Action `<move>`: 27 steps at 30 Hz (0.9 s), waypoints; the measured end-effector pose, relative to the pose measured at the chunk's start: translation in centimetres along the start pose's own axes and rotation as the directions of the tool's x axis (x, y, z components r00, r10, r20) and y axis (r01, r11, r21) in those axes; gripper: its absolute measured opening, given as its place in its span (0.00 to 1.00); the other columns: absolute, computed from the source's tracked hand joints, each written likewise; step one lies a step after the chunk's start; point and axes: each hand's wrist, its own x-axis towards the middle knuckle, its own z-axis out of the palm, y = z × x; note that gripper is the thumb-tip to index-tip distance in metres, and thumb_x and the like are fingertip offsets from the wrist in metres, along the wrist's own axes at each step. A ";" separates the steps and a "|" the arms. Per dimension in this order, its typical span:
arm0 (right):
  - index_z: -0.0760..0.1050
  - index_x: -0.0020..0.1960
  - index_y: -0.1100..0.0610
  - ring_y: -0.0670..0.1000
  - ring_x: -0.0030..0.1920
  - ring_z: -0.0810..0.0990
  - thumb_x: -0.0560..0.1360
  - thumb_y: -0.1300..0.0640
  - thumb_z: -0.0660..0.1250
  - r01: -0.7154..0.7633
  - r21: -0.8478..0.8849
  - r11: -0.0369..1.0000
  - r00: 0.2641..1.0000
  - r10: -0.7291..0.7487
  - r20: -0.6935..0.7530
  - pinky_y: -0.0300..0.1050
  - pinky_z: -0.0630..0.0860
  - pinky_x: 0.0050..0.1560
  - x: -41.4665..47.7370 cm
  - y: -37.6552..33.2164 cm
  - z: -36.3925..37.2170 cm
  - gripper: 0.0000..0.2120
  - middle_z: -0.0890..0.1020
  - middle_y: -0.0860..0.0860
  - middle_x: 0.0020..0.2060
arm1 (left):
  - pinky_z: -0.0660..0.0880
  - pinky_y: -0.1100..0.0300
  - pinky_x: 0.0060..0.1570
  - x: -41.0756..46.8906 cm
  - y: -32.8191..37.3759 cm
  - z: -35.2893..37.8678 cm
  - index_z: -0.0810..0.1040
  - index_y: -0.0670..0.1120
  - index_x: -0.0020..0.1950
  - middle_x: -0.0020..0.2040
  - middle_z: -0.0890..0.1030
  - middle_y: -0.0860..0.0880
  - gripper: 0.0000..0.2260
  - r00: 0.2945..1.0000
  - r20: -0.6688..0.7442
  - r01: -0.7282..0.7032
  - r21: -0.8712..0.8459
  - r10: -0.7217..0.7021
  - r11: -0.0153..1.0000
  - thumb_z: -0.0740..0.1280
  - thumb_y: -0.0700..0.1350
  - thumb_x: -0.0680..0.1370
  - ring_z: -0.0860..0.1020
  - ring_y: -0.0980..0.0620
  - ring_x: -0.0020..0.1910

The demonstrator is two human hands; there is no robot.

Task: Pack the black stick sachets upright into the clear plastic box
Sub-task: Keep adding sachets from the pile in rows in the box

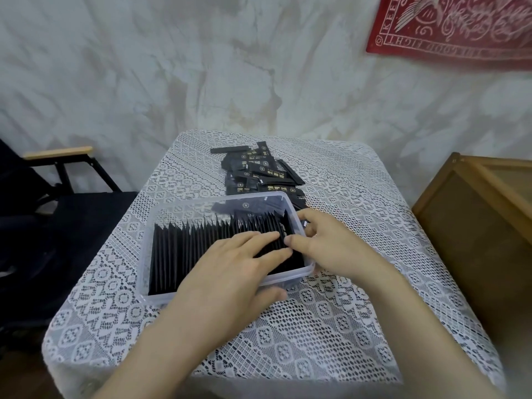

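The clear rectangular plastic box (172,210) sits on the lace-covered tabletop (345,312), directly in front of the person. It holds a long row of black stick sachets (187,249) standing on end and leaning slightly against one another, from the left wall almost to the right. The left hand (230,272) lies across the top of this row. Its fingers (259,237) are straight and spread flat on the sachet edges, while the thumb rests outside the near wall. This looks like a way of pressing the row down and holding it together so the thin packets do not fan out or topple. The right hand (331,246) works at the right end of the box, where the last gap is. Its thumb reaches in against the end sachets and its other fingers curl over the right rim. Whether they pinch a sachet, the wall, or nothing cannot be told from here. It is probably either squeezing the row leftward to open a slot or steadying the box. The loose pile of black sachets with gold print (259,171) lies flat just behind the box, within easy reach for the next pick. With that pile still unpacked and the box nearly full, I judge that space will be the main difficulty.
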 end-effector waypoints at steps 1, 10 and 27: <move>0.77 0.59 0.48 0.59 0.40 0.86 0.80 0.52 0.69 -0.006 0.058 0.998 1.000 0.004 0.028 0.46 0.81 0.34 -0.1 0.0 -0.3 0.08 0.84 0.56 0.45 | 0.60 0.54 0.74 0.0 0.0 0.1 0.62 0.60 0.78 0.80 0.58 0.59 0.31 1.000 0.001 0.002 0.002 -0.002 1.000 0.61 0.67 0.77 0.58 0.53 0.78; 0.81 0.57 0.48 0.50 0.49 0.82 0.81 0.51 0.67 -0.083 -0.232 0.969 0.930 -0.008 -0.368 0.48 0.77 0.51 4.7 2.8 -2.3 0.07 0.84 0.46 0.51 | 0.63 0.52 0.72 1.1 0.7 -0.3 0.68 0.60 0.73 0.78 0.63 0.62 0.27 0.999 0.036 -0.019 0.024 0.019 1.000 0.56 0.69 0.77 0.59 0.51 0.78; 0.79 0.40 0.47 0.47 0.40 0.76 0.76 0.51 0.74 0.069 -0.299 0.952 0.996 -0.085 -0.040 0.45 0.70 0.45 10.8 0.0 -3.6 0.07 0.80 0.44 0.39 | 0.78 0.52 0.54 1.0 0.3 1.6 0.82 0.55 0.58 0.62 0.79 0.54 0.20 0.988 -0.150 -0.019 0.121 0.037 0.993 0.64 0.64 0.73 0.75 0.48 0.62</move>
